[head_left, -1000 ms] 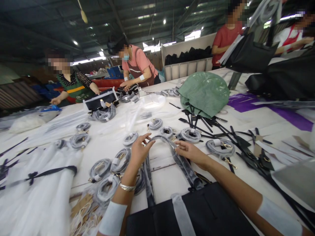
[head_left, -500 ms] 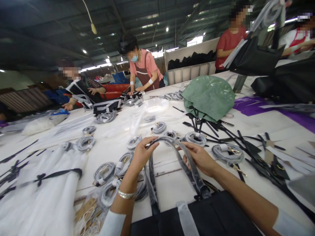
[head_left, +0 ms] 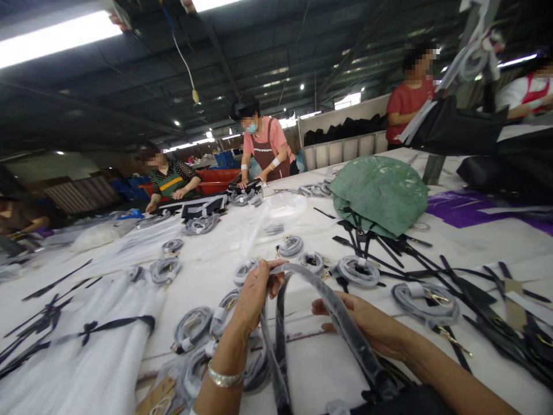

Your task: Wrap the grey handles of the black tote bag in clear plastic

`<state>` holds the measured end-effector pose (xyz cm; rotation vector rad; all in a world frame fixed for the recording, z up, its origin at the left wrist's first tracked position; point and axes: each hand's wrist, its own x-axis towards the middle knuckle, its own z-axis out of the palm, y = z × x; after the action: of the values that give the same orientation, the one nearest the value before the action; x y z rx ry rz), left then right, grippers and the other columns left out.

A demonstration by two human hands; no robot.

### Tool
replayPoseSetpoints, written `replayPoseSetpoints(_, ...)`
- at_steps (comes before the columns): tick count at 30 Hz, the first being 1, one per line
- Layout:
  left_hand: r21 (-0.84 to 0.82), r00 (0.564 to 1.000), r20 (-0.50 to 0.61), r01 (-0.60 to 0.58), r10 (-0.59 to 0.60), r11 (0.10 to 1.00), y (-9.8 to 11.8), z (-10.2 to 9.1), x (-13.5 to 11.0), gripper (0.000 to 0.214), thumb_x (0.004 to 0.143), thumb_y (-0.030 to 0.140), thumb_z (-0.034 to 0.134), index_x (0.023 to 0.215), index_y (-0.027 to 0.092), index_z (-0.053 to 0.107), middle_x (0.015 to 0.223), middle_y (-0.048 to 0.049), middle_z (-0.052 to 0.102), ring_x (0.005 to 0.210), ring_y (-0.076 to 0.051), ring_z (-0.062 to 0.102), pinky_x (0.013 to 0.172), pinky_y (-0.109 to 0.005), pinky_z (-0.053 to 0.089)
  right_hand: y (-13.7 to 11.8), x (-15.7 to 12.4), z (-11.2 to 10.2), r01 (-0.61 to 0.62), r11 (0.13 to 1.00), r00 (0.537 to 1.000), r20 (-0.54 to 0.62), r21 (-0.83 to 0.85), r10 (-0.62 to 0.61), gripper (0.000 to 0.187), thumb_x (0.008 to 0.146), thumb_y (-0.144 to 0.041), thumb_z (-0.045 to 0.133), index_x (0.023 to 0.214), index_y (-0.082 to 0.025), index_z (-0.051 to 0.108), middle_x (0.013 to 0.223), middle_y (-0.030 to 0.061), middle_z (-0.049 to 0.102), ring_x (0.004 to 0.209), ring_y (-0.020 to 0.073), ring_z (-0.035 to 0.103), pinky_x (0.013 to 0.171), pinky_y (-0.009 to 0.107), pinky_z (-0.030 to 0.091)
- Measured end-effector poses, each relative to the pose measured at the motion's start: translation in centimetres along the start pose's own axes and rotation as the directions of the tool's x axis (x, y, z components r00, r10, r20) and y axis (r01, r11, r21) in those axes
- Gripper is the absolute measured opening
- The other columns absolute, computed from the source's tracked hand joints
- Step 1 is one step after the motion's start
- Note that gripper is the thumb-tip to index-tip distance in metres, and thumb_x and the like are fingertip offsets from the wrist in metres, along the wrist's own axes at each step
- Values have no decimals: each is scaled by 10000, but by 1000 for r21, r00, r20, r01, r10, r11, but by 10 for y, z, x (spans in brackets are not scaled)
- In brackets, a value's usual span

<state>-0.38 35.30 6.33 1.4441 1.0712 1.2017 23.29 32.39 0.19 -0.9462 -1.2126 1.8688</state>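
Note:
A black bag [head_left: 415, 402] lies at the bottom edge, mostly out of view, with its handles wrapped in clear film and arching upward. My left hand [head_left: 254, 297], with a silver bracelet at the wrist, pinches the top of the wrapped handles [head_left: 322, 286] on their left side. Behind the right side of the arch is my right hand [head_left: 367, 323], its fingers apart and pointing left, touching or close to the handle. Coiled, film-wrapped straps [head_left: 192, 328] with gold clasps lie around both hands.
A green plastic sheet [head_left: 380, 193] covers a pile at the back right, with black straps [head_left: 466, 279] spread below it. White wrapping [head_left: 99, 340] tied with a black band lies left. Co-workers [head_left: 272, 147] stand across the table. A black bag [head_left: 458, 124] hangs at upper right.
The view has tilted up, so less of the bag shows. My right hand's fingers have loosened from the handle; my left hand keeps its hold. A co-worker at left has lowered a black piece.

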Motion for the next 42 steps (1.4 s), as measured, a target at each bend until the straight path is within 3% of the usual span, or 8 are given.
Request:
replayPoseSetpoints(6, 60, 996, 83, -26, 21, 998, -7, -8, 2, 488, 793, 555, 673, 1112, 187, 686, 757, -17, 603, 548, -96, 412, 497, -222, 302, 3, 8, -5, 178, 964, 976, -91, -199, -199, 292, 755, -266, 704, 1043, -226, 685, 933, 43, 712, 652, 163, 602, 566, 251, 452)
replayPoseSetpoints(10, 235, 998, 17, -64, 61, 970, -12, -8, 7, 336, 812, 449, 681, 1027, 195, 729, 870, -49, 696, 758, -180, 581, 695, -271, 445, 4, 9, -17, 317, 663, 851, -105, -678, -514, 258, 858, -290, 573, 1050, -266, 744, 1061, 60, 725, 948, 288, 652, 814, 377, 507)
replayPoseSetpoints(14, 291, 991, 99, -116, 90, 950, -26, 2, 11, 302, 868, 415, 616, 1076, 223, 719, 1084, -54, 707, 1047, -244, 602, 961, -344, 431, 6, 4, -22, 318, 450, 796, -23, -835, -605, 312, 899, -267, 518, 1116, -340, 730, 1197, 29, 691, 1066, 284, 640, 877, 381, 503)
replayPoseSetpoints(23, 205, 907, 395, 71, -149, 976, -30, -9, -3, 438, 844, 475, 643, 1164, 178, 681, 973, -56, 695, 898, -207, 605, 829, -306, 454, 10, -1, -30, 308, 478, 723, -124, -823, -679, 327, 860, -234, 539, 1109, -306, 737, 1167, 31, 705, 1103, 295, 624, 947, 414, 484)
replayPoseSetpoints(29, 653, 988, 156, -104, 1, 750, -26, -12, -2, 155, 768, 307, 704, 883, 204, 724, 806, -26, 690, 780, -217, 603, 730, -292, 413, 14, 4, -33, 203, 489, 747, -189, -848, -638, 345, 884, -312, 547, 1195, -294, 696, 1178, 54, 697, 1031, 293, 637, 911, 423, 481)
replayPoseSetpoints(34, 871, 979, -38, -67, 202, 487, -43, 2, 9, 166, 869, 266, 578, 1004, 216, 661, 964, -89, 675, 871, -249, 617, 762, -317, 416, 18, 12, -34, 117, 396, 842, -121, -911, -526, 379, 873, -336, 551, 1220, -259, 684, 926, 50, 741, 740, 251, 635, 678, 354, 473)
replayPoseSetpoints(38, 812, 988, -50, -43, 143, 582, -54, -5, 14, 326, 897, 285, 548, 1199, 192, 628, 1121, -148, 681, 1019, -300, 628, 906, -397, 433, 20, 16, -41, 151, 450, 869, -99, -880, -484, 353, 896, -396, 535, 1153, -240, 721, 908, 45, 744, 755, 249, 649, 697, 340, 468)
replayPoseSetpoints(42, 687, 985, 164, -72, -58, 723, -59, -22, 14, 511, 756, 326, 736, 1241, 199, 638, 1263, -120, 655, 1189, -318, 583, 1047, -408, 403, 19, 15, -46, 199, 518, 882, -79, -832, -465, 349, 909, -405, 520, 1122, -230, 734, 999, 57, 745, 836, 254, 658, 724, 329, 470)
